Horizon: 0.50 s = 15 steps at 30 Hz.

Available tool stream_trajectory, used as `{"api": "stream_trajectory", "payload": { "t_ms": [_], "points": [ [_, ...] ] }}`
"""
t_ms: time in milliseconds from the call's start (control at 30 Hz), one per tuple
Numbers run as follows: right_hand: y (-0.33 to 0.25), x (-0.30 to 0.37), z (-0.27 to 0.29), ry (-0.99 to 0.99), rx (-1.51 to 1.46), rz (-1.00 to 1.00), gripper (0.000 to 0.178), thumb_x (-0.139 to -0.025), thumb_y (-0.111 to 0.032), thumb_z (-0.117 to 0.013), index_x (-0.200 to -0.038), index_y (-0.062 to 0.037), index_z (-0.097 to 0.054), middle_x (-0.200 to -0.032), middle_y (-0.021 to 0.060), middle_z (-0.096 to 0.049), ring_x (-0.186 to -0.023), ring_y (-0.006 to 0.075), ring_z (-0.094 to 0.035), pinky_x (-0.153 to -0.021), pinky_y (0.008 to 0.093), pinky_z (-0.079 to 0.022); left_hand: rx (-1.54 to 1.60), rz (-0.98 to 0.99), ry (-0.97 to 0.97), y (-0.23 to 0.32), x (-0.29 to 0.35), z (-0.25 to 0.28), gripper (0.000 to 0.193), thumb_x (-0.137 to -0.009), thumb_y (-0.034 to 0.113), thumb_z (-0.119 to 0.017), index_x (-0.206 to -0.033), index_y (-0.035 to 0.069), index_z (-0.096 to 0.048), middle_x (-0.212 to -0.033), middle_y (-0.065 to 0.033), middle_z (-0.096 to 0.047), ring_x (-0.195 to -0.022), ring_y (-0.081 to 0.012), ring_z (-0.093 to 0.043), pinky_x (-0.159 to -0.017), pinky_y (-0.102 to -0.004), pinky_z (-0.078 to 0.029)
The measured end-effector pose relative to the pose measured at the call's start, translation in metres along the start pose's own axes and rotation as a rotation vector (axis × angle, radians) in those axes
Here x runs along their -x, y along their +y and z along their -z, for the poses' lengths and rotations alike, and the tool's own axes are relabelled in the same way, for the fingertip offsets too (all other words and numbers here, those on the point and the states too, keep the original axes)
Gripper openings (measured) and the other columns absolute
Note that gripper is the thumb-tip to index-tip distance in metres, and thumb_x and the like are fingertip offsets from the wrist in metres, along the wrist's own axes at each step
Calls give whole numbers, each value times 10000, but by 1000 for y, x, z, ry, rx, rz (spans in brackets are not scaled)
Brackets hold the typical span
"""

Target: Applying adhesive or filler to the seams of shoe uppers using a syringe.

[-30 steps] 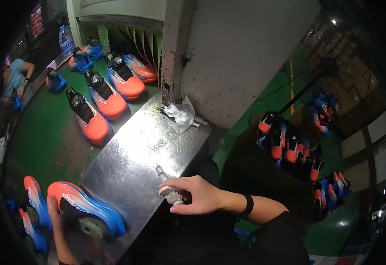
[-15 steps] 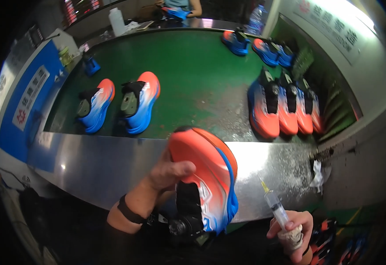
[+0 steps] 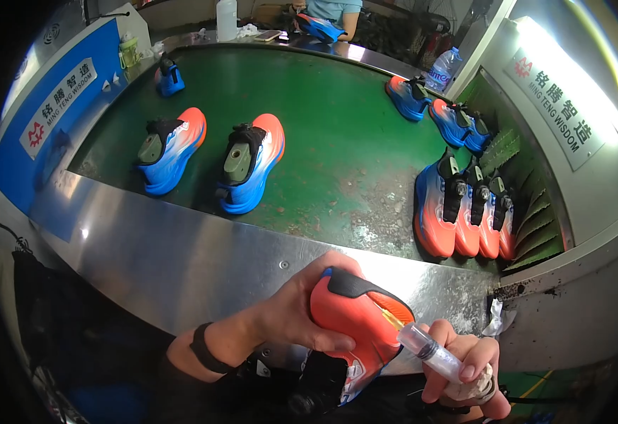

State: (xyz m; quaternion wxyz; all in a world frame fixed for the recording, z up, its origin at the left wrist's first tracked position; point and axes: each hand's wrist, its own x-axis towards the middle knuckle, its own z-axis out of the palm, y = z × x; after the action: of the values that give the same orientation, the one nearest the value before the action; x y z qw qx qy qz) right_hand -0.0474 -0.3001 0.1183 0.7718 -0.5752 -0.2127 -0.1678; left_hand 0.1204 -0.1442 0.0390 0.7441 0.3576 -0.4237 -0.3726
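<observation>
My left hand (image 3: 302, 304) grips a running shoe (image 3: 355, 321) by its toe, thumb on the coral upper. The shoe's toe points up, with the black and orange sole edge turned to the right; its lower part runs down into shadow. In my right hand (image 3: 468, 364) is a clear plastic syringe (image 3: 429, 352) with a yellow tip. That tip sits at the edge between the sole and the upper; whether it touches cannot be made out. Whitish wrapping covers the syringe's rear end under my fingers.
A green conveyor belt (image 3: 323, 155) lies beyond the steel ledge (image 3: 252, 247). Two shoes (image 3: 174, 152) stand on its left, several (image 3: 439, 212) in a row at right. More shoes, a water bottle (image 3: 443, 68) and a white bottle (image 3: 226, 20) are farther back. Another person (image 3: 333, 10) handles a shoe.
The shoe has come lower and right, its toe tilted so the sole edge shows. My right hand has brought the syringe from beside the shoe up to its edge. The view has shifted.
</observation>
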Motion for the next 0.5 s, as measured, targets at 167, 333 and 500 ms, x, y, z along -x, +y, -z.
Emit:
{"api": "stream_trajectory", "payload": {
  "t_ms": [167, 333, 500],
  "points": [
    [-4, 0, -2, 8, 22, -37, 503, -805, -557, -621, -1036, -117, -539, -757, 139, -663, -845, 219, -465, -853, 391, -316, -62, -31, -27, 3, -1, -2, 775, -562, 115, -871, -1170, 89, -391, -1121, -192, -527, -1034, -244, -556, -875, -383, -477],
    [-5, -1, -3, 20, 27, -85, 504, -793, -540, -644, -1028, -103, -560, -765, 162, -670, -859, 229, -471, -862, 406, -314, -64, -4, 0, 5, 1, -3, 751, -585, 87, -852, -1175, 86, -386, -1120, -185, -526, -1045, -240, -548, -893, -380, -465],
    [-8, 1, -1, 39, 37, -113, 499, -789, -550, -645, -998, -102, -577, -749, 174, -672, -859, 232, -473, -840, 392, -326, -46, 8, 29, 3, 3, -2, 754, -586, 110, -853, -1176, 88, -385, -1125, -180, -523, -1048, -243, -544, -895, -382, -463]
  ]
}}
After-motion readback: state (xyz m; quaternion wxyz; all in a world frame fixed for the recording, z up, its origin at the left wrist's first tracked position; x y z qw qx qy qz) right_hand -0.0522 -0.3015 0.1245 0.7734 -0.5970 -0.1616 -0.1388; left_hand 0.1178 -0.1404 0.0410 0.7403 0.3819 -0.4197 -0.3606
